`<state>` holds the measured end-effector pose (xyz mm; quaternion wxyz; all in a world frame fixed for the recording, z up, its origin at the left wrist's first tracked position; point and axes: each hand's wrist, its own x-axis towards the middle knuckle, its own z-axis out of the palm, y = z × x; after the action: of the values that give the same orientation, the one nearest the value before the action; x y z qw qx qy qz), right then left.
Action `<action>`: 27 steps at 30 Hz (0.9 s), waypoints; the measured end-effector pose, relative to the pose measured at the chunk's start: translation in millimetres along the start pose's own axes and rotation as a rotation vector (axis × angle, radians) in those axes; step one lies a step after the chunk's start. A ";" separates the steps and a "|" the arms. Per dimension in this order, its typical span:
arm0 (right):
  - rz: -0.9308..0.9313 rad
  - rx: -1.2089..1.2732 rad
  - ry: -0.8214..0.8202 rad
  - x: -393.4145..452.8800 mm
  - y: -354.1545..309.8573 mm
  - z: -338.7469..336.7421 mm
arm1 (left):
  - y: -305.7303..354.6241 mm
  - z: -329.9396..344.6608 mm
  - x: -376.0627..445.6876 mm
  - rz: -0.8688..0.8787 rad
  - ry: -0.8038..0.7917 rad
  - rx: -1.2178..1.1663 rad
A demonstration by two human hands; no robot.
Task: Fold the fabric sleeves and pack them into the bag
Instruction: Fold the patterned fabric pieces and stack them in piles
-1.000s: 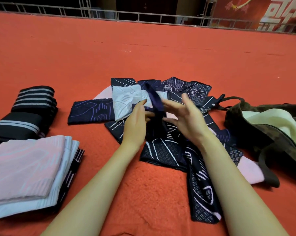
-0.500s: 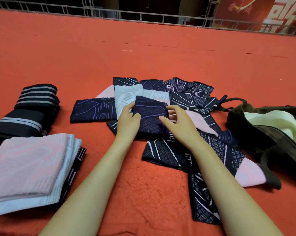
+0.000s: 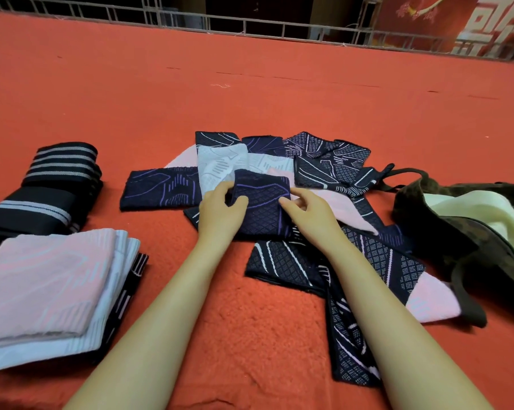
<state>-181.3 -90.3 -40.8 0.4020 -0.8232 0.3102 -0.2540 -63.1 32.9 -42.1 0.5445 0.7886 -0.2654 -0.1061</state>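
A folded navy sleeve with purple diamond pattern [image 3: 261, 205] lies on top of a loose pile of navy, white and pink sleeves [image 3: 317, 170] in the middle of the red carpet. My left hand [image 3: 220, 214] grips its left edge, thumb on top. My right hand [image 3: 306, 214] holds its right edge with fingers curled. A dark camouflage bag [image 3: 445, 232] lies open at the right, with a pale cream cloth [image 3: 471, 214] inside.
Folded pink and white sleeves [image 3: 51, 285] are stacked at the near left. Behind them sits a stack of black sleeves with grey stripes [image 3: 51, 184]. A metal railing [image 3: 249, 25] runs along the carpet's far edge.
The navy sleeve was raised between both hands a second ago. It has since been folded into a flat square and laid down on the pile, with both hands lowered onto its edges.
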 end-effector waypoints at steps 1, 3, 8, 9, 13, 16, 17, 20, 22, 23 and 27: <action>0.004 0.004 0.004 0.7 0.3 0.1 | 3.1 0.7 -2.8 0.003 -0.022 -0.093; 0.007 0.022 0.014 2.0 1.4 -0.1 | 5.9 1.6 -5.4 0.006 -0.031 -0.193; 0.015 0.081 0.002 3.8 2.5 0.8 | 2.1 3.3 -4.3 -0.078 0.037 -0.256; 0.022 0.090 -0.002 3.9 2.1 0.2 | 2.0 3.5 -3.1 -0.081 0.037 -0.233; -0.003 0.108 -0.064 0.7 -0.5 -0.6 | 0.1 4.7 -1.1 -0.028 0.002 -0.180; -0.035 0.138 -0.062 -6.3 -5.2 -1.4 | 5.3 4.8 -9.5 0.152 0.025 -0.064; -0.028 0.180 -0.064 -10.4 -7.6 -2.2 | 9.0 4.2 -14.7 0.222 0.052 -0.046; 0.042 0.439 -0.052 -20.3 -19.5 -5.9 | 22.4 5.0 -34.8 0.352 0.082 -0.140; 0.107 0.685 -0.059 -26.5 -34.2 -9.4 | 35.8 2.5 -49.3 0.358 0.064 -0.216; 0.144 0.785 -0.081 -30.3 -43.7 -11.3 | 43.5 -2.3 -54.5 0.364 0.061 -0.234; 0.205 1.041 -0.171 -41.1 -85.8 -17.4 | 73.5 -48.8 -62.3 0.395 0.048 -0.208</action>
<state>-194.6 -28.1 32.1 0.8035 -0.4984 0.1882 -0.2656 -115.2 85.7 36.3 0.6393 0.6632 -0.3892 -0.0053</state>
